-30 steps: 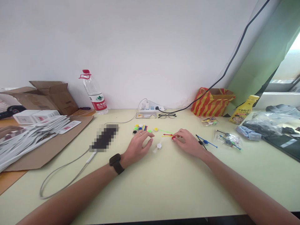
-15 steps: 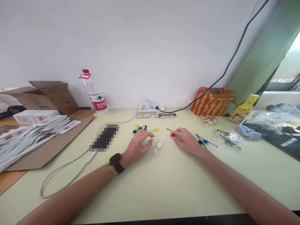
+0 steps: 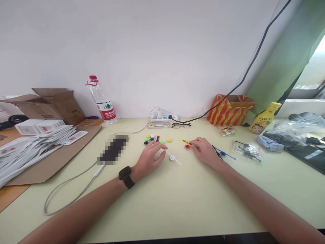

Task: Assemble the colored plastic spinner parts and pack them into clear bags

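Note:
My left hand [image 3: 153, 156] lies on the table with its fingers apart, holding nothing. Just right of its thumb is a white spinner [image 3: 172, 158], a round base with a pale, blurred arrow across it. Fingers of my right hand [image 3: 203, 150] are closed around one end of a red arrow [image 3: 189, 143], which lies over a round red base [image 3: 187, 147]; whether the two are joined is unclear. A yellow-green arrow [image 3: 181, 139] shows just behind it. Beside my right wrist is a spinner with a blue arrow [image 3: 229, 156], next to a partly hidden black one.
Several coloured bases [image 3: 152, 139] and loose arrows lie beyond my left hand, with a yellow base [image 3: 169, 140] nearby. Glasses [image 3: 181, 125] and a power strip [image 3: 164, 117] stand by the wall. Bagged spinners [image 3: 247, 151] lie right; a cable [image 3: 68, 176] loops left.
My right hand has shifted slightly right, its thumb leaving the red base and uncovering more of the red arrow. The white spinner's arrow has turned. My left hand stays put.

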### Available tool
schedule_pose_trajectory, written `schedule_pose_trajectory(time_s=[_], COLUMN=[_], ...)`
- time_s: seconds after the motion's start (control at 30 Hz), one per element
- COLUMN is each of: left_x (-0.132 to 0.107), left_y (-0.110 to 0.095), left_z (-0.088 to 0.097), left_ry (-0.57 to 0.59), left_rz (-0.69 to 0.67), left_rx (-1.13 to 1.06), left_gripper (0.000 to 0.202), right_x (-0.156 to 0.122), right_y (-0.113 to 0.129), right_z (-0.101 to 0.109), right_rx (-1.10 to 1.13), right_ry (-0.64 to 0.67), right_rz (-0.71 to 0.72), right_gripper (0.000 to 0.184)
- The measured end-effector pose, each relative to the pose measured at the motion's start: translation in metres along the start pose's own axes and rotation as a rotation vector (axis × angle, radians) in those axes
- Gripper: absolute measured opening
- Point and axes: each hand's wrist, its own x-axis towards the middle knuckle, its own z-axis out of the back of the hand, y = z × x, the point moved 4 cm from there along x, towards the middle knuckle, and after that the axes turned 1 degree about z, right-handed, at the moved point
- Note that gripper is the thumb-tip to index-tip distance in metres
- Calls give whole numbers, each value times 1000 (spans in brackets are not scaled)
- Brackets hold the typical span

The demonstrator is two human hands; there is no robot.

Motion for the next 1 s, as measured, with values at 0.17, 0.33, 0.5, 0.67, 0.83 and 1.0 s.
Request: schedule_pose_trajectory(time_s=[0.17,0.33,0.5,0.67,0.83,1.0], left_x=[0,-1,0,1,0,0], left_y=[0,0,0,0,0,2], left_z=[0,0,0,0,1,-1], left_ry=[-6,-12,-13,-9,-16,-21], left_rz=[0,-4,-4,-2,-8,-12], left_rx=[-4,-11,-8,-4,-8,-10], left_gripper=[15,14,15,15,15,15], right_x=[1,0,-1,-2,-8,-19], right_y=[-1,2,14,34,52,77], right_z=[2,8,14,20,20,12], right_rx=[-11,34,146,202,288,321], right_ry=[-30,-109,-148,-153,-48,104], right_rz=[-33,-53,-57,18,76,228], right_gripper=[13,11,16,24,18,31])
